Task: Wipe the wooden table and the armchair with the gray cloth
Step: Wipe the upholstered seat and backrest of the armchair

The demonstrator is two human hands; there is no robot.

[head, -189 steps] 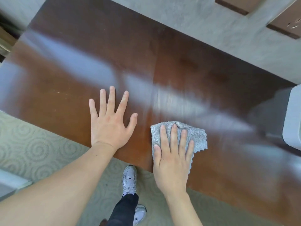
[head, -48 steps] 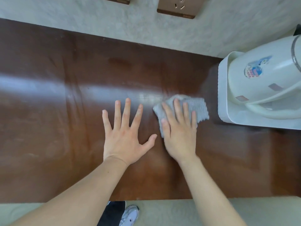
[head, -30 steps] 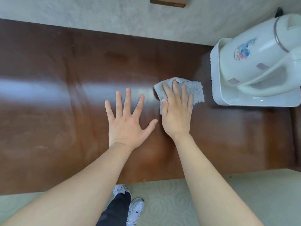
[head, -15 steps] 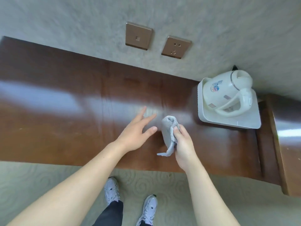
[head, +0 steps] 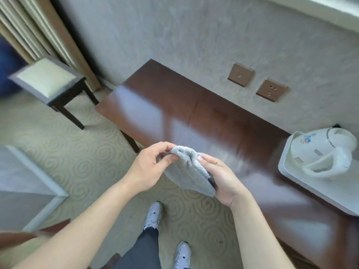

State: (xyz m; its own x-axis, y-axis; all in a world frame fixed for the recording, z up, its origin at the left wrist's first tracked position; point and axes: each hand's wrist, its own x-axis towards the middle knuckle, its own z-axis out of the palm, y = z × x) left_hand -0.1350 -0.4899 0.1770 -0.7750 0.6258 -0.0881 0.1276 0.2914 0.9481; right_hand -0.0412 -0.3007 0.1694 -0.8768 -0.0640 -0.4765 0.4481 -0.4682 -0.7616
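Gray cloth (head: 189,174) pinched by left hand (head: 149,167), gripped by right hand (head: 221,177), above wooden table (head: 194,117) edge

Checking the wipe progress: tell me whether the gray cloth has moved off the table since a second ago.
Yes. The gray cloth has been lifted off the wooden table and toward its near edge, held by the left hand and right hand.

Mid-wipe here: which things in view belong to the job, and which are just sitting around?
Job: gray terry cloth, pinched by left hand and right hand; dark glossy wooden table.

Not involved: white electric kettle, white tray, cushioned dark-framed stool, two bronze wall plates.
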